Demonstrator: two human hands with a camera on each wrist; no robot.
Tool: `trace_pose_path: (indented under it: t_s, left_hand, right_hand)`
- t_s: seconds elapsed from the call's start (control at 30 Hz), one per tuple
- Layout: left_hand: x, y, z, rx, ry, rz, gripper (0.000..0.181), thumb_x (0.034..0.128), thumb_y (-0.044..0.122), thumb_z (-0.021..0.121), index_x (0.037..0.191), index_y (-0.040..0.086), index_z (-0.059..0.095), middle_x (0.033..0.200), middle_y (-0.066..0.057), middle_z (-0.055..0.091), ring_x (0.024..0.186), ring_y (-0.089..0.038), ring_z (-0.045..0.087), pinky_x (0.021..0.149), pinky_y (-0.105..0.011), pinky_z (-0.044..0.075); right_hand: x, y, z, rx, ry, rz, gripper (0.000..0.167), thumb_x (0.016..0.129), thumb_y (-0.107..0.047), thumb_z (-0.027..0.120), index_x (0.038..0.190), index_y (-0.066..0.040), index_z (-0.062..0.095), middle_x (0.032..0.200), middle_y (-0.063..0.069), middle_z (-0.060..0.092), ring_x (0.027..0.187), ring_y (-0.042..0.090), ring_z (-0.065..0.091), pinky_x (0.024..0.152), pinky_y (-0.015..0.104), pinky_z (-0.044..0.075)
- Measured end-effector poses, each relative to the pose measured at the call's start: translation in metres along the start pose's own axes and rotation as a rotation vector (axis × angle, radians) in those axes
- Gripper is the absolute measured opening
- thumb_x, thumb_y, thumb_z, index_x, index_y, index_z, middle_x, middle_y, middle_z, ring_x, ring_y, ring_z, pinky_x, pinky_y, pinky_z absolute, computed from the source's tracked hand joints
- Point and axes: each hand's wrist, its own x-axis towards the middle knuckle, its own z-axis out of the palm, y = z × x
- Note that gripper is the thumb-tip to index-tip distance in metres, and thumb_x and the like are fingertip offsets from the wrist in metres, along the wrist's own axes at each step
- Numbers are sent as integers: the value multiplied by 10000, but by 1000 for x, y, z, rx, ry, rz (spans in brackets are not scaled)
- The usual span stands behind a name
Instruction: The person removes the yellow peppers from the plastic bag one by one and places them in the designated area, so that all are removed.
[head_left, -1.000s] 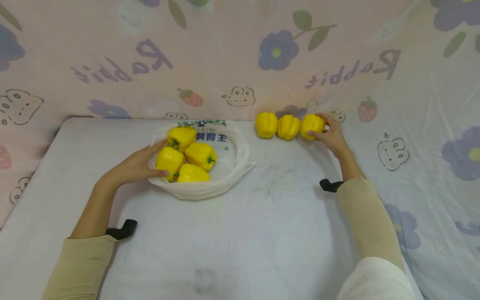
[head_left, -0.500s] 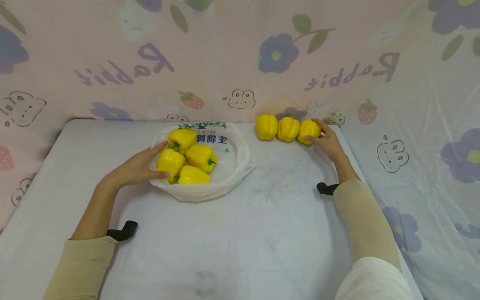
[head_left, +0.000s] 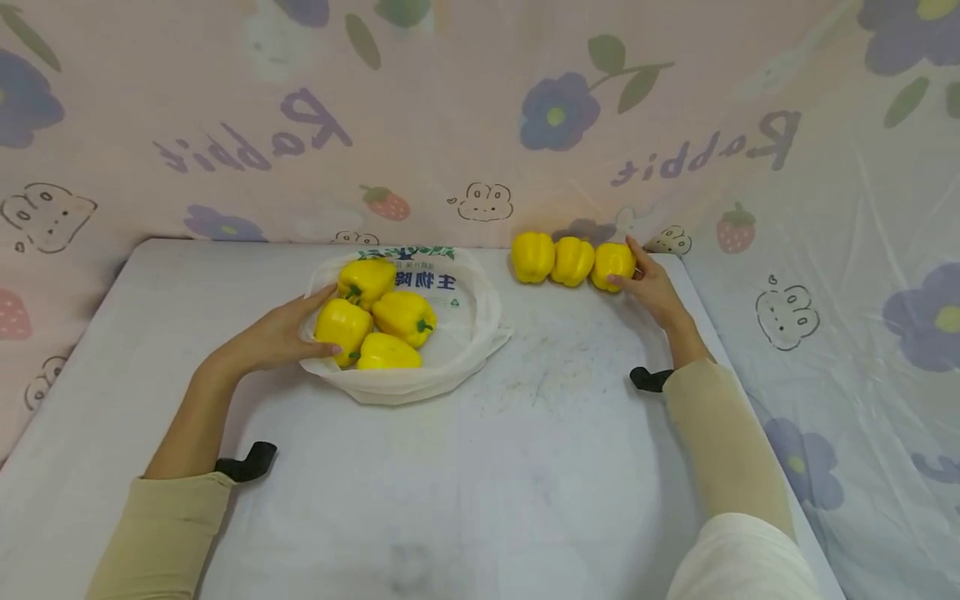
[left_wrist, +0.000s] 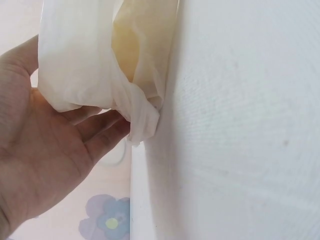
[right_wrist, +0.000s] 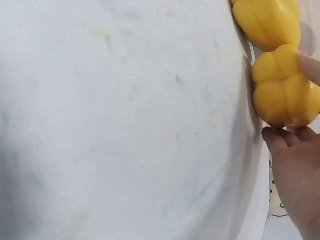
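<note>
While our left grip (head_left: 279,337) holds the white bag (head_left: 408,390) by its left side, our right grip (head_left: 654,289) pinches the rightmost yellow pepper (head_left: 611,265) from its right, near the far edge of the bench (head_left: 525,475), just right of two more peppers (head_left: 533,257), well apart from the bag.

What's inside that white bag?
Four yellow peppers show inside the white bag. Its near side hides the lower part of one; whatever lies beneath them is covered.
</note>
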Motion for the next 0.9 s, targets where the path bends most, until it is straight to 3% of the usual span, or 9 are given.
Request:
trace_pose_path:
  t_s: [0.3, 0.67, 0.9]
  left_hand:
    - [0, 2, -1, 22, -6, 3, 1051, 851, 542, 726, 1613, 191, 93, 1605, -271, 181, 1443, -530, 156, 1096, -741, 156]
    - [0, 3, -3, 29, -8, -8, 1054, 848, 542, 728, 1613, 189, 94, 1599, -283, 188, 1436, -541, 161, 1083, -754, 164]
    - [-1, 4, -1, 15, -10, -15, 1054, 845, 523, 741, 1612, 180, 104, 1596, -287, 193, 1435, -540, 163, 1083, -752, 166]
  right_hand:
    - [-4, -3, 4, -51, 93, -12, 862, 937, -141, 692, 1602, -127, 143, 1658, 111, 125, 1515, 263, 147, 1224, 392, 146]
    - [-10, -19, 13, -65, 220, -216, 715, 906, -83, 712, 1529, -43, 364, 1607, 95, 308, 1485, 216, 263, 1204, 275, 192]
    - [-13, -36, 30, 5, 185, -336, 660, 875, 8, 724, 1468, 23, 435, 1570, 168, 352, 1469, 213, 307, 1205, 325, 221]
